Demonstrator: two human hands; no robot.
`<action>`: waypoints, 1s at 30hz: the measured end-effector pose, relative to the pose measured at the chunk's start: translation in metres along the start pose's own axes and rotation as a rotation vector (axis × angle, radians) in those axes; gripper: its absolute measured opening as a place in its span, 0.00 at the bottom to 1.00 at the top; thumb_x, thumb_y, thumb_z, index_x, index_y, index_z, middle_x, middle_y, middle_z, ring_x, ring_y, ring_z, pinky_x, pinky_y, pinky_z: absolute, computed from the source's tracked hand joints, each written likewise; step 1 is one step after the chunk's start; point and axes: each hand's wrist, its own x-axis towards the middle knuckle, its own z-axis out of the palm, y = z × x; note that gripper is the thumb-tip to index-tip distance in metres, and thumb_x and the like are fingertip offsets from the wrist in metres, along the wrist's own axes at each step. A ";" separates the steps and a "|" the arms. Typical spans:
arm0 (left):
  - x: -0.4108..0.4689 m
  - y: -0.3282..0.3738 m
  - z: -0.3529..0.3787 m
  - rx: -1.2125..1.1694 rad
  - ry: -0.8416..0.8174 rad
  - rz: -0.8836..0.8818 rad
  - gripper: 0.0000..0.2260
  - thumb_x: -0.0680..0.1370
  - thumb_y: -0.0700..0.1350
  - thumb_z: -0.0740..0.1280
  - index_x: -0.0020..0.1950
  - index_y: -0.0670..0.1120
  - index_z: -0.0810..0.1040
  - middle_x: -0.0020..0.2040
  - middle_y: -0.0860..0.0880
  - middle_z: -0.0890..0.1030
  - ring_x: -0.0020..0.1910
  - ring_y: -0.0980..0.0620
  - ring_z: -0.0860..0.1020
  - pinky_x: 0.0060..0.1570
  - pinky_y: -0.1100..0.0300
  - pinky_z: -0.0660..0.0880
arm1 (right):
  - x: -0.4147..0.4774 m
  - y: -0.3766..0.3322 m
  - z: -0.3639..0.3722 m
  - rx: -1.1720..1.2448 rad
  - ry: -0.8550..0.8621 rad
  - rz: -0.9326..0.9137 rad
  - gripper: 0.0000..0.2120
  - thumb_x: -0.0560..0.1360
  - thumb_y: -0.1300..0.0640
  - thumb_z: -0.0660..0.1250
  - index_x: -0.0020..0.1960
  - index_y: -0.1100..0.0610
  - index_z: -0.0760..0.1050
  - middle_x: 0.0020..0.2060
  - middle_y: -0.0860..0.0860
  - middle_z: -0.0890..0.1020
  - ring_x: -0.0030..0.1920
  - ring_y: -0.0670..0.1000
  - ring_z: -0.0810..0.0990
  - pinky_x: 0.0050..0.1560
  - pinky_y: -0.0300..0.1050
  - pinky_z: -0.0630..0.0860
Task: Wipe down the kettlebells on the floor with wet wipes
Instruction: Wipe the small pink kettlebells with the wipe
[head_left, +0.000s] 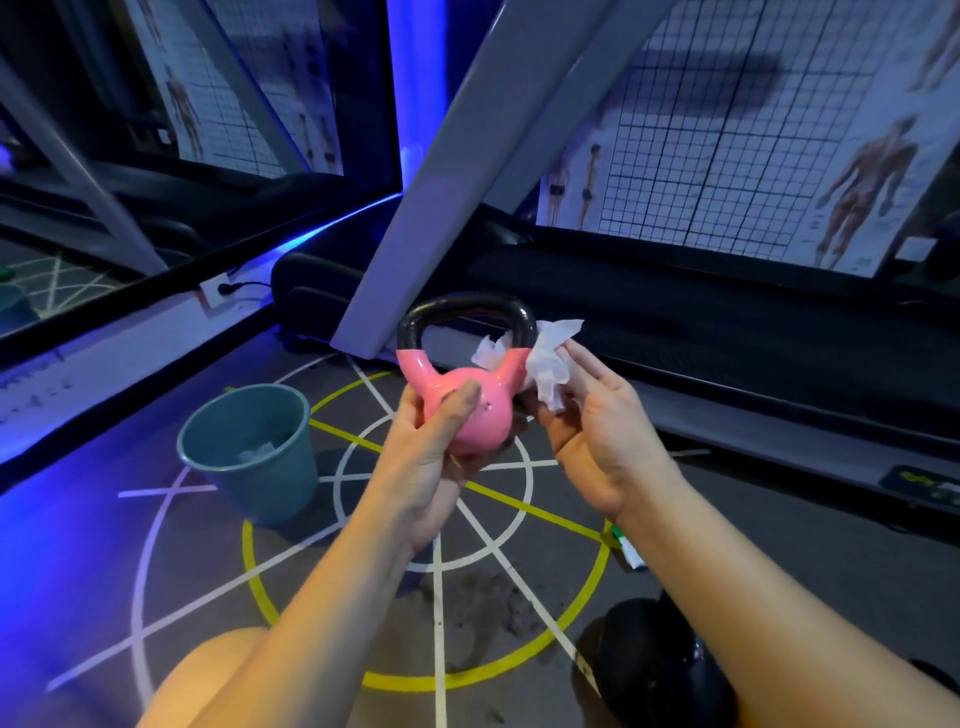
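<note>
A small pink kettlebell (480, 410) with a black handle is held up above the floor. My left hand (431, 457) grips its round body from below, thumb across the front. My right hand (592, 431) holds a crumpled white wet wipe (545, 364) against the right side of the handle, where the black meets the pink. Part of the wipe pokes through the handle loop. A black kettlebell (660, 670) stands on the floor at the lower right, partly hidden behind my right forearm.
A grey-green bin (249, 457) with used wipes inside stands on the floor to the left. A wipes pack (626, 548) lies under my right forearm. A treadmill (675, 332) runs along the back and right; its slanted post rises just behind the kettlebell. A mirror wall stands at the left.
</note>
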 end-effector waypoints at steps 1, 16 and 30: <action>-0.001 -0.003 0.000 -0.002 0.014 -0.005 0.38 0.63 0.50 0.84 0.69 0.47 0.72 0.67 0.38 0.78 0.60 0.34 0.81 0.63 0.32 0.74 | 0.000 0.002 0.000 -0.001 0.001 0.011 0.10 0.82 0.58 0.63 0.58 0.63 0.79 0.45 0.54 0.84 0.43 0.49 0.80 0.47 0.39 0.79; 0.011 -0.002 -0.010 0.170 0.023 -0.401 0.12 0.73 0.52 0.71 0.47 0.44 0.87 0.46 0.38 0.82 0.41 0.38 0.81 0.44 0.41 0.82 | -0.012 0.027 0.003 -0.544 -0.094 -0.139 0.21 0.71 0.69 0.75 0.62 0.58 0.81 0.51 0.55 0.87 0.52 0.50 0.84 0.56 0.46 0.81; 0.004 0.012 -0.028 0.234 0.048 -0.188 0.26 0.63 0.47 0.82 0.58 0.48 0.78 0.49 0.41 0.86 0.40 0.37 0.83 0.48 0.34 0.80 | -0.017 0.015 -0.011 -0.370 -0.228 0.072 0.10 0.77 0.63 0.67 0.56 0.66 0.81 0.46 0.55 0.86 0.44 0.47 0.83 0.49 0.38 0.79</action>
